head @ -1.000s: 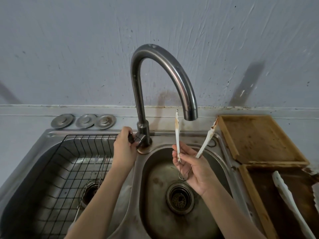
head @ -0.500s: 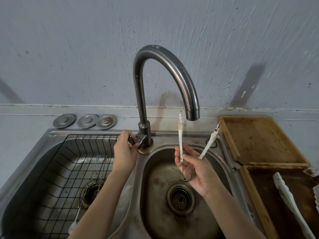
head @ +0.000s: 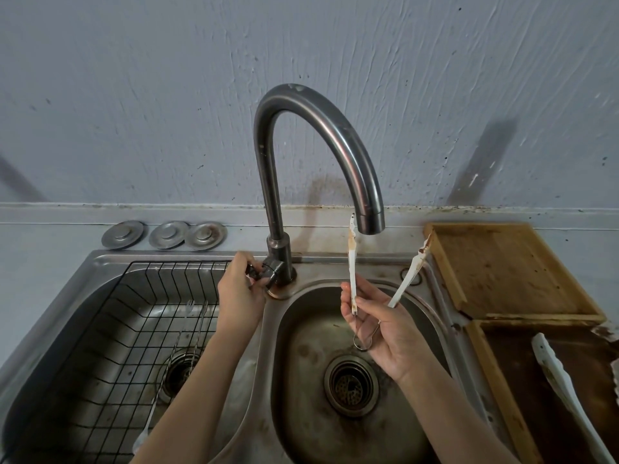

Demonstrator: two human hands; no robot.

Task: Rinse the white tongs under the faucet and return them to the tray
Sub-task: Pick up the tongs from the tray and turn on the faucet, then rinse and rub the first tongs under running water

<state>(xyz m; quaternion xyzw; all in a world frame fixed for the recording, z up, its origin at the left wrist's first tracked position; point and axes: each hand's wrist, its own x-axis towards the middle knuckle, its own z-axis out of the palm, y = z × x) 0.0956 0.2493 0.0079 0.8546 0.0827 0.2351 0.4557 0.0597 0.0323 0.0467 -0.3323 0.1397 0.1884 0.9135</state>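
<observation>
My right hand [head: 388, 333] holds a pair of white tongs [head: 352, 262] over the right sink basin, tips up and spread apart, stained brown. One tip sits just left of the faucet [head: 338, 135] spout; the other arm [head: 410, 279] points toward the wooden tray [head: 502, 266]. No water is visible from the spout. My left hand [head: 239, 293] grips the faucet handle [head: 258, 272] at the base. A darker tray [head: 502, 396] at right holds another white tongs [head: 562, 390].
The left basin holds a black wire rack [head: 110, 329] with a few utensils in it. The right basin's drain [head: 351, 385] lies below my right hand. Three metal drain plugs [head: 164, 233] lie on the counter behind the sink. A grey wall stands close behind.
The view has shifted slightly; the tongs have moved a little lower and right relative to the spout. My left hand stays on the faucet handle.
</observation>
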